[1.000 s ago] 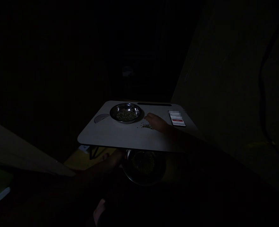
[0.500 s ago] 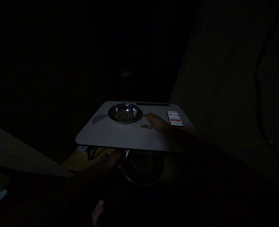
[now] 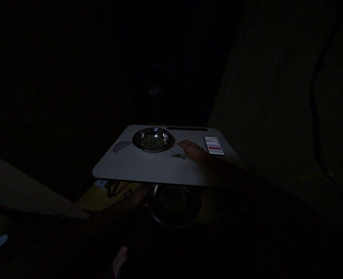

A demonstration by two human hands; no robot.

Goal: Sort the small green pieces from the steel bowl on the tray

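The scene is very dark. A small white folding table (image 3: 136,166) carries a steel bowl (image 3: 152,140) of greenish grains. My right hand (image 3: 192,150) rests on the tabletop beside a little pile of loose grains (image 3: 178,155), its fingers curled over them; I cannot make out a grip. Below the table's near edge sits a second steel bowl (image 3: 174,204) with grains in it. My left hand (image 3: 141,193) reaches to that bowl's left rim from under the table, its fingers lost in shadow.
A lit phone (image 3: 214,145) lies on the table's right side. A grey half-round mark (image 3: 122,146) shows left of the upper bowl, and a dark slot (image 3: 187,128) runs along the far edge. A wall (image 3: 276,97) stands to the right.
The view has shifted slightly to the left. My right hand stays at the loose grains with only small finger movement. The left hand holds its place by the lower bowl.
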